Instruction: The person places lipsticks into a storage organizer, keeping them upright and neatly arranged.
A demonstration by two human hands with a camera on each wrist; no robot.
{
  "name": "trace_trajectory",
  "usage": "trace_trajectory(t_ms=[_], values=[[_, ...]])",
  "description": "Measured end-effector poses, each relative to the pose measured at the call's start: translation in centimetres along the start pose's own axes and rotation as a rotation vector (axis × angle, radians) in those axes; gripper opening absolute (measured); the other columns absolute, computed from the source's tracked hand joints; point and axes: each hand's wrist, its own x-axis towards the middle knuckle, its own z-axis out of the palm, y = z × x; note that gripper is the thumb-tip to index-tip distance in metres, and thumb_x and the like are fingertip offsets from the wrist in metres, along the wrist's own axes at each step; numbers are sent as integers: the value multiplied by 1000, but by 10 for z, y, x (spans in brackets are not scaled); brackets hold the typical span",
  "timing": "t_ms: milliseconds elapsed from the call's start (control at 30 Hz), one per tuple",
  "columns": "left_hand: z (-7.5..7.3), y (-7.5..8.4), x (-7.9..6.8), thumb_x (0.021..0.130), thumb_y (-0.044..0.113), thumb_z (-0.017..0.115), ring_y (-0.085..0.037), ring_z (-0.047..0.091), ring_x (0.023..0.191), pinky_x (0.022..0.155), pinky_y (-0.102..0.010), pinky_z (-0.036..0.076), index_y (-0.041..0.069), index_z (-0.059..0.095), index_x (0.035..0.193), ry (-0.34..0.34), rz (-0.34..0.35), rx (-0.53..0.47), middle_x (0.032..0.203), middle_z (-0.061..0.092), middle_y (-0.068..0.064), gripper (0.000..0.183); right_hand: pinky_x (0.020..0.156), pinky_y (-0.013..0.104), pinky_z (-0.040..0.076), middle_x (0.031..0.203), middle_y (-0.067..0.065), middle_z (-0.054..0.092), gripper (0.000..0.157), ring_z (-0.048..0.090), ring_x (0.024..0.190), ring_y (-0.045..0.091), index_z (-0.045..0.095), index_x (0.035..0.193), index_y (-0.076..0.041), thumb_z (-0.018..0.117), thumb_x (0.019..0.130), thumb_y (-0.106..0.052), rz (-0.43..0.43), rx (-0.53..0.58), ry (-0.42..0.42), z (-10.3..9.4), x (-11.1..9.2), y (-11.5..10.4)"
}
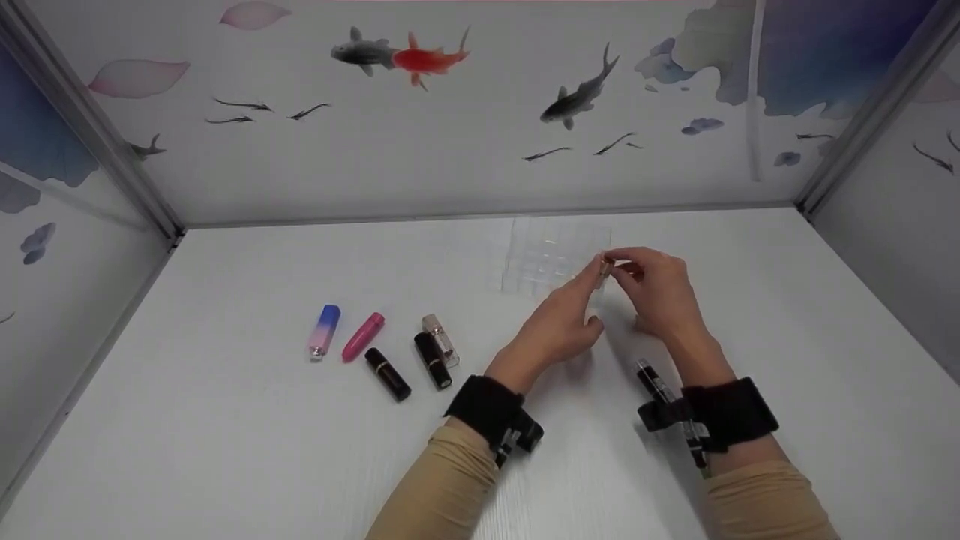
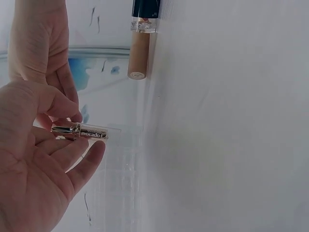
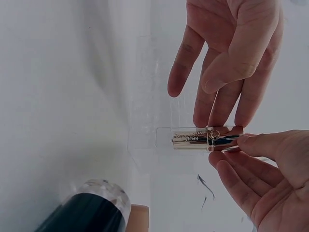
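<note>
Lipstick tube [image 3: 190, 139] held at the right edge of the clear tray [image 1: 536, 259].
Right hand [image 1: 664, 294] fingers pinch its metallic end; the left hand [image 1: 556, 319] merely touches its side with extended fingers. Best to keep that pinch firm and the touch light, lest the smooth tube slip.

Fish-print back wall [image 1: 450, 165], white tabletop [image 1: 225, 450]

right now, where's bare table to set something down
Bare: white table between left wall and blue-and-pink tube, and between right hand and right wall. Crowded: around the black lipsticks, and around the left hand near the clear compartment tray.
</note>
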Motion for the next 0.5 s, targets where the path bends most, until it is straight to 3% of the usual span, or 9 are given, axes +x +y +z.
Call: trace_trajectory(t_ms=[500], values=[[3,0,0,96,13,57,-12,21,154,125,-27,25,14,3,162,-36,-7,8,168,17,1,85,98,50,55,130,21,66,34,67,115,37,62,132,-1,57,99,-3,-11,-16,-115,-4,-1,1]])
